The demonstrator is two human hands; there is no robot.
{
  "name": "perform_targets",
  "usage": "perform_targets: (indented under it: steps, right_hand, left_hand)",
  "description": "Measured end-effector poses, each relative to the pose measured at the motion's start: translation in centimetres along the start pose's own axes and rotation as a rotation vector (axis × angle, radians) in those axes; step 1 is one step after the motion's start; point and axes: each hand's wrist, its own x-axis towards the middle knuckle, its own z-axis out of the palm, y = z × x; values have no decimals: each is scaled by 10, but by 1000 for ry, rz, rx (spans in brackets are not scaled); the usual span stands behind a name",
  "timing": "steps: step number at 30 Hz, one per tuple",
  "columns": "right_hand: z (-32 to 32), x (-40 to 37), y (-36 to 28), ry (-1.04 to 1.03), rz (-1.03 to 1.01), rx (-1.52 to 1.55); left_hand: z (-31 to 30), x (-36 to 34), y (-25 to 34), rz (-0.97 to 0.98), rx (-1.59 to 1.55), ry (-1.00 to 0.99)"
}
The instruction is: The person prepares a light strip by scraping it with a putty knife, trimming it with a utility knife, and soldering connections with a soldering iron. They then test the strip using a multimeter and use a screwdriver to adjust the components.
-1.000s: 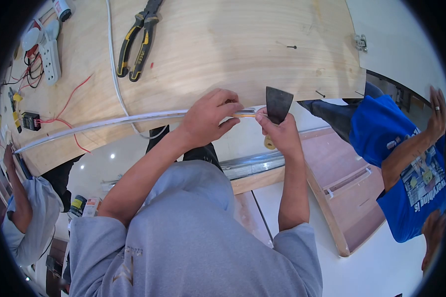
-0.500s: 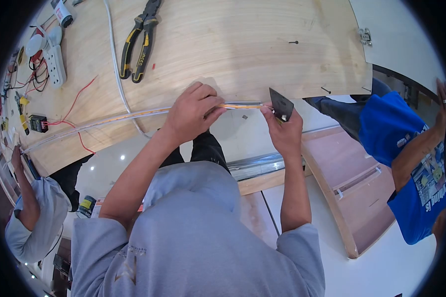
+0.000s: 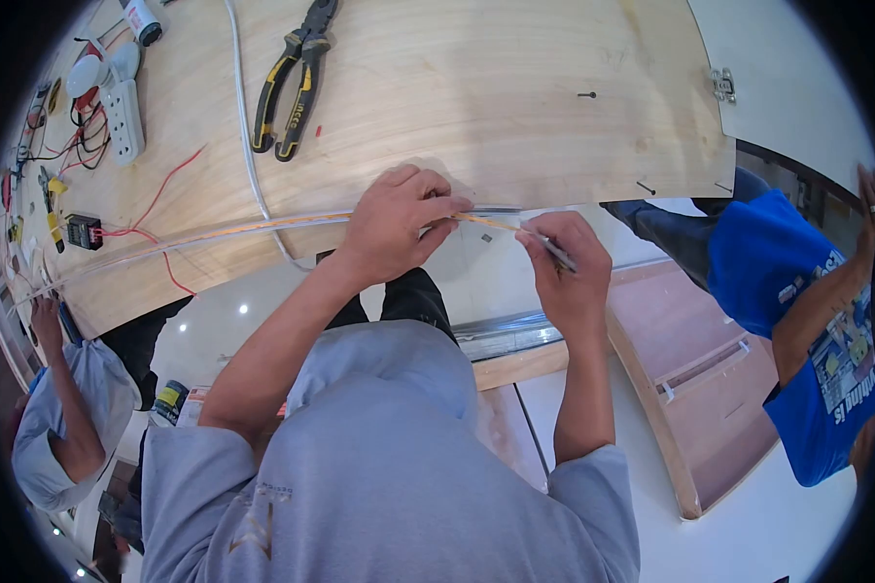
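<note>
A long narrow channel (image 3: 301,222) with an orange-yellow LED strip (image 3: 484,222) runs along the bench's near edge. My left hand (image 3: 399,222) is closed on the channel and strip, thumb and fingers pinching near its right end. Between my hands the strip slants down, apart from the channel's grey end. My right hand (image 3: 572,255) is closed, pinching the strip's end between thumb and forefinger. A thin flat plate (image 3: 560,257), seen nearly edge-on, is also held in that hand.
Pliers (image 3: 292,83), a white cable (image 3: 246,126), a power strip (image 3: 123,121), a small black box with red wires (image 3: 84,231) and screws (image 3: 646,188) lie on the wooden bench (image 3: 554,49). Co-workers stand left, near the channel's far end, and right, in a blue shirt (image 3: 768,243).
My right hand has turned, so the dark plate shows edge-on rather than face-on. The strip's end has come down away from the channel. The view has shifted slightly.
</note>
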Motion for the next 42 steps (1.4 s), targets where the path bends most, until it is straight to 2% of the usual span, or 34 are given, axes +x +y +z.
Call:
perform_targets:
  steps: [3,6,9,12,21,24,27,33,36,42]
  right_hand:
    - [0,-2,-1,5,-69,-18]
    - [2,-2,15,43,47,-18]
    - [8,1,36,51,360,185]
    - [17,4,51,112,299,254]
    - [18,6,56,96,293,214]
    - [11,7,49,85,355,187]
    - [5,12,57,26,502,305]
    - [6,20,60,35,481,293]
    - [3,24,59,8,519,276]
    - [2,29,56,11,525,221]
  left_hand:
    - [1,0,-4,-50,-31,-17]
    - [1,0,-5,-61,-43,-6]
    - [1,1,-5,-63,-47,7]
    - [2,1,-3,-81,-64,28]
    - [7,4,5,-82,57,61]
    - [6,3,3,-64,69,45]
    - [8,-2,-2,5,72,65]
    - [6,-3,-2,164,200,56]
    - [15,-5,-5,210,267,128]
    - [23,-2,3,228,327,180]
